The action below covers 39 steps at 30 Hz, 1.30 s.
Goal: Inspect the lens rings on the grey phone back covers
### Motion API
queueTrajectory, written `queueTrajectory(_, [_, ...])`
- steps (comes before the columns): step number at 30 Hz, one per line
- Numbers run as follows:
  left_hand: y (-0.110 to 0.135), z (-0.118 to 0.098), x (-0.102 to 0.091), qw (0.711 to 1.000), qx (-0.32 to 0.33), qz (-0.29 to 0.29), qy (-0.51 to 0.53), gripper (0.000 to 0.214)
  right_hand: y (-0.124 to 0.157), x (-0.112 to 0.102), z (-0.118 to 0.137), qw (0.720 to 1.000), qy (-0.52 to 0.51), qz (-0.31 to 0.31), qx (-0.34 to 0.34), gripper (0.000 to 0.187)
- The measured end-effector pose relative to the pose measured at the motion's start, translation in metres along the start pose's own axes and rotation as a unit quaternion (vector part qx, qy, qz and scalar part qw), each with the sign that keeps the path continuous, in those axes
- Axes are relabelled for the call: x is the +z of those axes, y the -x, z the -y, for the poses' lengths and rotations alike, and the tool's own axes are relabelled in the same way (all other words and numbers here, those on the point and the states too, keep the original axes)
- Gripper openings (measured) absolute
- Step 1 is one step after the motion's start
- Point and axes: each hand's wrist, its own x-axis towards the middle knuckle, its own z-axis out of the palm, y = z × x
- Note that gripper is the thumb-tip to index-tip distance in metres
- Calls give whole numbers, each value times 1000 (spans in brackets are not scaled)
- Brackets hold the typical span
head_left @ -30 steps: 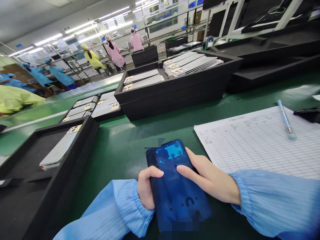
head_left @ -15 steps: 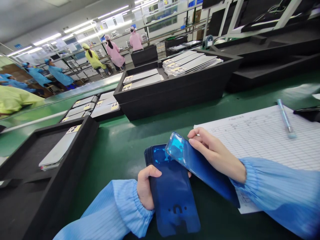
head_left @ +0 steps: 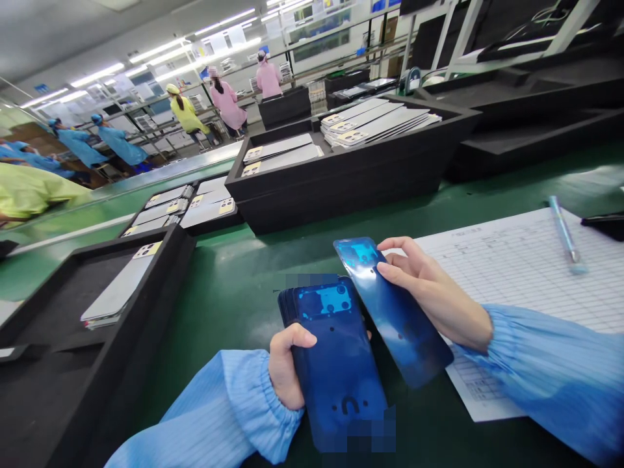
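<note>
Beside your left hand [head_left: 284, 367], gripping a glossy dark-blue rectangular panel stack [head_left: 338, 367], your right hand [head_left: 431, 289] pinches one thin blue panel [head_left: 392, 318]; hold edges only.

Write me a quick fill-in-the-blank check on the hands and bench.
The left hand grips a stack of panels, its ____ resting on the top face.
The panel in the right hand is coloured ____.
The pen lies on a gridded sheet of ____.
The worktop is coloured ____.
Missing words: thumb; blue; paper; green.
</note>
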Motion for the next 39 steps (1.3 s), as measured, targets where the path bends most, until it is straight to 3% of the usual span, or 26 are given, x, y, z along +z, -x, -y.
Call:
queueTrajectory(2, [0, 0, 2, 1000, 0, -2, 0, 56, -1, -1, 2, 1000, -5, 12, -17, 17])
queueTrajectory(7, [0, 0, 6, 1000, 17, -3, -1, 53, -5, -5, 0, 999, 34, 34, 17, 15])
queueTrajectory(12, [0, 2, 4, 999, 41, 9, 5, 53, -6, -4, -7, 981, 170, -30, -93, 17])
queueTrajectory(17, [-1, 3, 1, 999, 42, 11, 5, 51, -2, -1, -7, 982, 168, 6, -86, 21])
queueTrajectory(20, [-1, 3, 3, 999, 36, -26, -3, 51, -1, 1, -5, 984, 168, 55, -36, 19])
queueTrajectory(24, [1, 2, 5, 992, 14, -126, -10, 46, 1, 3, -3, 981, 128, 141, 35, 14])
queueTrajectory(27, [1, 1, 7, 986, -3, -167, -18, 38, 3, 5, -2, 972, 144, 185, -9, 23])
queueTrajectory(30, [0, 0, 8, 982, -11, -189, -23, 34, 7, 7, -2, 964, 187, 184, -53, 40])
queueTrajectory(35, [-1, 1, 9, 982, -3, -188, -33, 31, 14, 12, 1, 940, 290, 152, -91, 24])
queueTrajectory(39, [-3, 2, 12, 980, -6, -190, -55, 28, 17, 15, 3, 940, 286, 158, -99, 19])
